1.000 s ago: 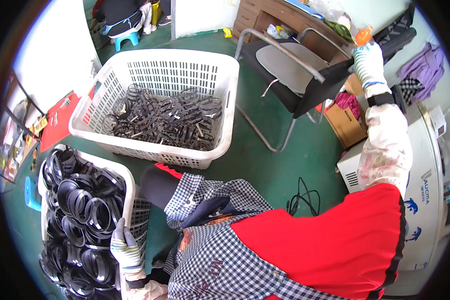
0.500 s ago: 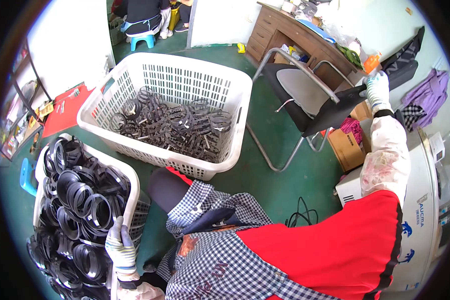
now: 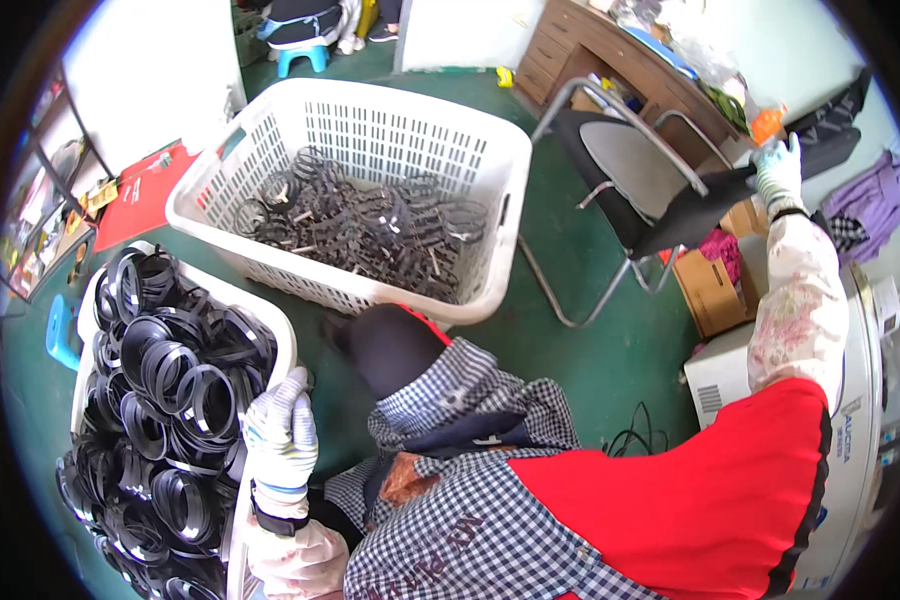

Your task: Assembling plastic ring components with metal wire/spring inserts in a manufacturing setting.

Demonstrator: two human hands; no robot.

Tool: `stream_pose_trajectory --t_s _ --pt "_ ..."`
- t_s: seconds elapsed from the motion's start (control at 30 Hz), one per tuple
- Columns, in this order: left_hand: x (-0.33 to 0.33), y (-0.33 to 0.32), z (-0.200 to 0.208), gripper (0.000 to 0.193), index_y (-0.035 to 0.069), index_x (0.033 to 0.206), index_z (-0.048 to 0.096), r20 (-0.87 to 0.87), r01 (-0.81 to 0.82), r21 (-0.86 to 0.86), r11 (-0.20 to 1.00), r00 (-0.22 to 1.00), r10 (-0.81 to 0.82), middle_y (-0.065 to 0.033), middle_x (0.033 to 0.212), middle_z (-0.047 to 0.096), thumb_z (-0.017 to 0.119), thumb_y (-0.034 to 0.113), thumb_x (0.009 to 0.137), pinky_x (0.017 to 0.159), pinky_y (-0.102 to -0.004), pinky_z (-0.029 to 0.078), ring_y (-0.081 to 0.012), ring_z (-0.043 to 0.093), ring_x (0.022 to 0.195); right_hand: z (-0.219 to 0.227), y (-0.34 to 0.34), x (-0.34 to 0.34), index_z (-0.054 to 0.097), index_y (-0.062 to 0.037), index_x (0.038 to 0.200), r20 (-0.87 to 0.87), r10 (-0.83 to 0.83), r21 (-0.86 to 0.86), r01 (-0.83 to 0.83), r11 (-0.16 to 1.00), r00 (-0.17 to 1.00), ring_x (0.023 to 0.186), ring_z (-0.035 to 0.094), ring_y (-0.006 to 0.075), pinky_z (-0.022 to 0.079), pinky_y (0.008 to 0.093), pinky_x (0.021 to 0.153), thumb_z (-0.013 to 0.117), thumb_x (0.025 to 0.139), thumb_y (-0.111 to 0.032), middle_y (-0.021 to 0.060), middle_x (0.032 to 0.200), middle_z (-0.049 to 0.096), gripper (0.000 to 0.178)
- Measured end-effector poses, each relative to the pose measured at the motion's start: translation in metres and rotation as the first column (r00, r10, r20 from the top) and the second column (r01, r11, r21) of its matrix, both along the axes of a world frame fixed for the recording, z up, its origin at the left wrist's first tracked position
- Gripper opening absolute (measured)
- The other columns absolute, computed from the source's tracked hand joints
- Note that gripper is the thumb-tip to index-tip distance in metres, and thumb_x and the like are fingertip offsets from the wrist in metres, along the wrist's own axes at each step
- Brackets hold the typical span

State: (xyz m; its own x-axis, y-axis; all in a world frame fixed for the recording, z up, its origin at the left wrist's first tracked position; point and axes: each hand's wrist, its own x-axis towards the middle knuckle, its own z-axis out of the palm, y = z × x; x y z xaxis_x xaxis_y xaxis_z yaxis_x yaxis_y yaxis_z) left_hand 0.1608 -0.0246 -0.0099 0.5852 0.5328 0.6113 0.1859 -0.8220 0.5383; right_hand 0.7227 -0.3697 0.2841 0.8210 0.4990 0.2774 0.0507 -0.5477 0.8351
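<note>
My left hand (image 3: 282, 440), in a striped white work glove, is closed at the right rim of a white basket (image 3: 286, 340) on the left. That basket is heaped with black flat bands coiled into rings (image 3: 175, 375). Far out to the right, my gloved right hand (image 3: 778, 175) grips the top of the backrest of a black chair (image 3: 705, 210) with a tubular metal frame; part of its fingers is hidden. In front of me stands a larger white slotted basket (image 3: 515, 190), partly filled with tangled dark rings (image 3: 370, 230).
Behind the chair is a brown desk (image 3: 555, 55) piled with bags. A cardboard box (image 3: 708, 290) and a white cabinet (image 3: 855, 430) stand at the right. A black cable (image 3: 638, 430) lies on the green floor. Someone sits on a blue stool (image 3: 302, 60) at the back.
My left hand has moved forward along the basket rim, and its fingers have curled in. My right hand stays on the chair. The whole view has shifted slightly.
</note>
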Motion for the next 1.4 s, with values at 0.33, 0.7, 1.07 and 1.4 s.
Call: stream_pose_trajectory --t_s 0.33,0.7,1.07,1.4 --pt "-0.009 0.023 -0.042 0.032 0.011 0.102 0.066 -0.27 -0.127 0.156 0.98 0.948 0.166 -0.0049 0.093 0.061 0.067 0.002 0.071 0.073 -0.0426 0.048 -0.0271 0.06 0.081 -0.139 0.079 0.091 0.058 -0.0045 0.127 -0.27 0.094 0.616 0.096 0.782 0.958 0.108 0.063 0.0422 0.048 0.0492 0.095 0.065 0.086 -0.045 0.025 0.112 0.067 0.058" --pt "-0.007 0.03 -0.068 0.042 0.017 0.116 0.066 -0.369 -0.266 -0.122 0.956 0.906 0.205 -0.0059 0.107 0.061 0.069 0.012 0.075 0.07 -0.0442 0.05 -0.0279 0.06 0.082 -0.165 -0.029 0.224 0.07 -0.0034 0.107 -0.229 -0.135 0.531 0.24 0.813 0.964 0.088 0.068 0.0436 0.052 0.0485 0.075 0.058 0.091 -0.055 0.0244 0.091 0.071 0.055" --pt "-0.003 0.036 -0.05 0.04 0.011 0.115 0.063 -0.577 -0.333 -0.272 0.903 0.807 0.123 -0.0104 0.107 0.06 0.067 0.009 0.076 0.088 -0.0487 0.046 -0.0324 0.058 0.097 -0.174 0.032 0.154 0.07 -0.0003 0.109 -0.444 -0.246 0.5 0.467 0.73 0.861 0.098 0.067 0.0422 0.053 0.0475 0.086 0.06 0.091 -0.046 0.0272 0.105 0.069 0.05" --pt "0.047 0.049 0.142 0.065 0.0 0.141 0.042 -0.644 -0.171 -0.45 0.876 0.742 -0.186 -0.0243 0.119 0.059 0.064 0.014 0.082 0.095 -0.0514 0.047 -0.0426 0.058 0.108 -0.158 0.092 0.108 0.062 -0.0078 0.118 -0.55 -0.255 0.592 0.587 0.553 0.795 0.102 0.067 0.0369 0.055 0.046 0.086 0.063 0.092 -0.035 0.0191 0.108 0.07 0.038"
